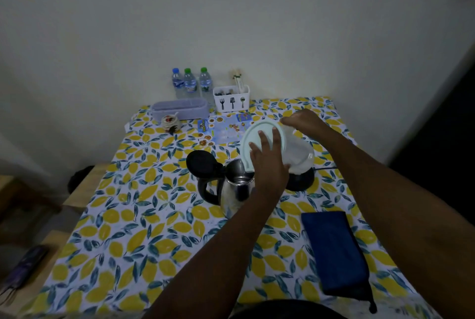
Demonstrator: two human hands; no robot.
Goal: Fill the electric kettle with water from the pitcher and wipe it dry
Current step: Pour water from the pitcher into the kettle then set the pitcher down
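Note:
A steel electric kettle (235, 194) with a black handle stands in the middle of the table, its black lid (201, 164) flipped open to the left. A clear pitcher (299, 151) with a pale green lid (258, 136) is tipped on its side over the kettle's mouth. My left hand (267, 162) presses flat against the pitcher's lid. My right hand (302, 120) grips the pitcher at its far side. A folded dark blue cloth (336, 252) lies on the table at the near right.
The kettle's black base (302, 178) with its cord sits behind the kettle, right of it. At the back stand three water bottles (190, 83), a white cutlery holder (231, 99), a lilac box (180, 110) and a small jar (169, 122). A lemon-print cloth (144, 228) covers the table.

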